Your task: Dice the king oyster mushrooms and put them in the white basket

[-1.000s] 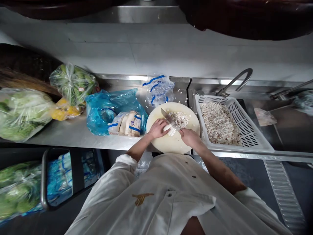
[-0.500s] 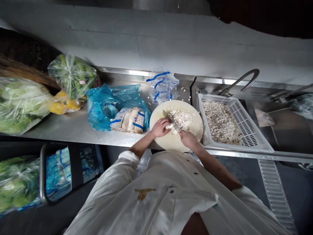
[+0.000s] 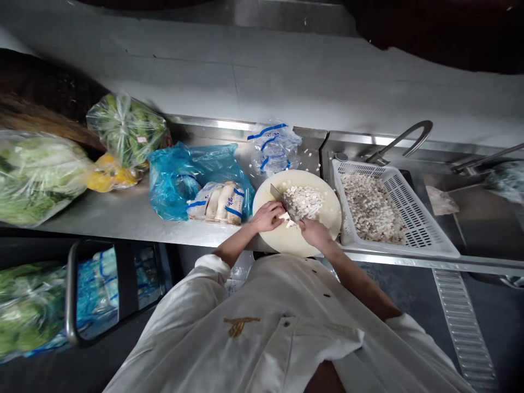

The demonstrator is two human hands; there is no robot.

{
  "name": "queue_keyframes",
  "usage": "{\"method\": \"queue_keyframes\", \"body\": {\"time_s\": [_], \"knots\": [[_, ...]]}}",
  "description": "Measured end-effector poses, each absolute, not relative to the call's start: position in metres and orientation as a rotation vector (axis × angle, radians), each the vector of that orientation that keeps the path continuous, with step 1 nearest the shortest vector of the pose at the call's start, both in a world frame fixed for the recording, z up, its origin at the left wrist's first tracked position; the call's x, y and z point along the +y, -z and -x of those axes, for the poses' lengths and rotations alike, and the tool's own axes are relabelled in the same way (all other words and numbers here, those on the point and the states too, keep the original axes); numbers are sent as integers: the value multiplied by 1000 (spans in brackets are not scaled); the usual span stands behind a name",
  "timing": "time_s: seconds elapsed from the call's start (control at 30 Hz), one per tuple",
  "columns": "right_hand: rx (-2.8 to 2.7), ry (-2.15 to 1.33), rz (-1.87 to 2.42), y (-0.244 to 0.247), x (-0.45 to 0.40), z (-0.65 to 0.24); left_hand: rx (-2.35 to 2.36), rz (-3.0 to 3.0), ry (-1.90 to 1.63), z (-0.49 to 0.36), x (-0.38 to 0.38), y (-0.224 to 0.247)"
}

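A long steel counter (image 3: 123, 218) runs across the view, and its right end gives way to a sink (image 3: 483, 213) with a curved tap (image 3: 403, 139). A white perforated basket (image 3: 426, 218) sits over the near side of the sink, filled with small pale diced pieces. Bags of leafy greens (image 3: 36, 174) crowd the counter's left end, then a crumpled blue plastic bag (image 3: 180, 174) with a pack of king oyster mushrooms (image 3: 221, 202) lying against it.

Just beside the basket, on its left, rests a round cream chopping board (image 3: 295, 243). A heap of cut cubes (image 3: 305, 199) lies on the far half of the board. The knife (image 3: 280, 199) stands between that heap and the left hand, its blade running from the near right toward the far left, tip pointing away from the person.

The right hand (image 3: 313, 232) is closed around the knife's handle at the board's near edge. The left hand (image 3: 268, 215) is curled, fingertips tucked, pressing down the uncut mushroom piece (image 3: 285, 217), of which only a small white end shows just beside the blade. That piece lies between the two hands, left of the blade, with the left hand on it and the right hand a little apart, nearer the body.
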State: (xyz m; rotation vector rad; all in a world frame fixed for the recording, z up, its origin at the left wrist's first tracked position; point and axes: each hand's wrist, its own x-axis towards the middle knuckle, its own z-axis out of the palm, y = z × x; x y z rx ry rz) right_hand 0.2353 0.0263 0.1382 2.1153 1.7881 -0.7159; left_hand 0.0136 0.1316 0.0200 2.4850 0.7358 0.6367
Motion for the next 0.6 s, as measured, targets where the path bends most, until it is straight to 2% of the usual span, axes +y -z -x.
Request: {"method": "queue_keyframes", "body": {"time_s": [0.1, 0.6], "knots": [[1868, 672, -2114, -141, 20, -239, 718, -2481, -650, -8, 131, -19], [1770, 871, -2139, -136, 27, -216, 810, -2432, -609, 2, 124, -18]]}}
